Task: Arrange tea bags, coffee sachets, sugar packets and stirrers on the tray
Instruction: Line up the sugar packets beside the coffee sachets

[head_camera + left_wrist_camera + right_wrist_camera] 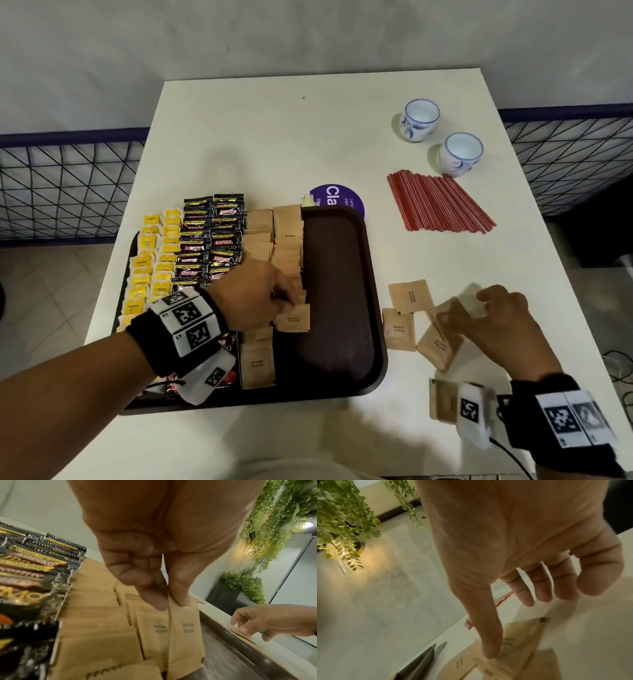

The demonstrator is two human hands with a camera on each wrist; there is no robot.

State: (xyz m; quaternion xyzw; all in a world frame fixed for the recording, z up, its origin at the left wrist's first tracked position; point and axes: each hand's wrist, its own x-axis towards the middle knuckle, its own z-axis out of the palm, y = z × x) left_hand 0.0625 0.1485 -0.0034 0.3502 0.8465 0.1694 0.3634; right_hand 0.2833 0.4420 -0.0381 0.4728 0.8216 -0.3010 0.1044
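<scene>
Surface: white table (274,137), with a black lattice fence (61,185) behind it on both sides.
Tray: one dark brown tray (337,274) on the table's near left; I see its right half bare.
Tea bags: yellow tea bags (150,260) in two columns at the tray's left edge; I cannot count them exactly.
Coffee sachets: black Kopiko coffee sachets (212,236) in two overlapping columns just right of the tea bags.
Sugar on tray: brown sugar packets (274,236) in two columns beside the coffee, overlapping, count unclear.
Left hand: my left hand (260,294) pinches one held brown sugar packet (184,635) between thumb and fingertips, low over the near end of the right sugar column.
Right hand: my right hand (493,325) reaches over the loose sugar packets (411,298) on the table right of the tray; fingers loosely spread, blurred, so I cannot tell whether they grip one. At least five loose packets show.
Stirrers: one fanned bundle of red stirrers (438,205) lying on the table, well apart from the tray.
Cups: two white-and-blue cups (419,120), upright, beyond the stirrers.
Other: one purple round sticker (337,197), partly under the tray's far edge.
</scene>
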